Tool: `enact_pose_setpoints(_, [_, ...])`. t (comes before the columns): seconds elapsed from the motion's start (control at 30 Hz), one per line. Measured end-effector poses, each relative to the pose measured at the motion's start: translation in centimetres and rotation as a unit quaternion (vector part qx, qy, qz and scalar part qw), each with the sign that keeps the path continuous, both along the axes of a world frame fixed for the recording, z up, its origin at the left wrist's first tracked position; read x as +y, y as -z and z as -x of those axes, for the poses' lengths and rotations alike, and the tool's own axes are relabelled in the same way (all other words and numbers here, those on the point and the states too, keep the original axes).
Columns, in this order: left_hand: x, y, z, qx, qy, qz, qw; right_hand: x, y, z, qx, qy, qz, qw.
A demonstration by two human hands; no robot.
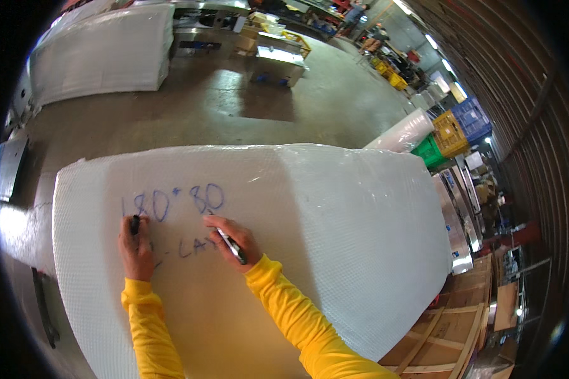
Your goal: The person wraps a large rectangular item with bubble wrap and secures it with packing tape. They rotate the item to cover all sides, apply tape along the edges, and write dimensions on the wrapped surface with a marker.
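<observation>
A large panel wrapped in white bubble wrap (373, 208) lies in front of me, with blue handwriting (208, 198) on its upper left part. My right hand (239, 241) is closed around a marker (232, 245) with a dark-and-light barrel. Its upper end is close to the lower line of writing, though I cannot tell whether the tip touches the wrap. At the left, my left hand (136, 249) pinches a small black marker cap (134, 224) and rests by the start of the writing. Yellow sleeves cover both forearms.
Beyond the panel stand another wrapped panel (101, 57) and a metal unit (277, 66) on the concrete floor. At the right are a roll of bubble wrap (401, 131), stacked plastic crates (450, 134) and a wooden crate (446, 331). People (374, 41) stand far off.
</observation>
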State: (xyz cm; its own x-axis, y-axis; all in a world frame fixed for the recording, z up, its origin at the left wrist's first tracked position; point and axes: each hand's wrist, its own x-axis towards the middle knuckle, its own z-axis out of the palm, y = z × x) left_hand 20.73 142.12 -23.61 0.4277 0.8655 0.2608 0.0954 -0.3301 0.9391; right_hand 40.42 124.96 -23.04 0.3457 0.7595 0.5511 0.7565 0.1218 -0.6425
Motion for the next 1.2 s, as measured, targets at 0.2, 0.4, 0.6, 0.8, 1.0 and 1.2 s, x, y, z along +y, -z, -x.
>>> enact_pose_setpoints(0.2, [0.4,0.2,0.6,0.024,0.020,-0.008,0.999,-3.2,1.6,-17.6,-0.150,0.107,0.095,0.978])
enact_pose_setpoints(0.4, [0.3,0.3,0.4,0.023,-0.004,-0.016,1.000,-21.2,0.0,-32.9,0.061,0.466,0.186,0.863])
enact_pose_setpoints(0.6, [0.2,-0.2,-0.3,0.040,-0.011,-0.030,0.999,-18.9,0.7,-32.6,0.027,0.466,0.028,0.884])
enact_pose_setpoints(0.8, [-0.5,-1.2,-0.2,0.100,-0.061,-0.065,0.991,-5.2,-0.4,-22.6,-0.007,0.183,-0.009,0.983])
enact_pose_setpoints(1.0, [-0.1,-1.3,-0.1,0.039,-0.025,-0.012,0.999,-1.8,-0.5,-7.0,-0.071,0.010,0.144,0.987])
enact_pose_setpoints(1.2, [-0.5,-1.1,-0.3,0.098,-0.067,-0.068,0.991,-0.2,-3.9,-7.9,-0.103,0.139,0.091,0.981])
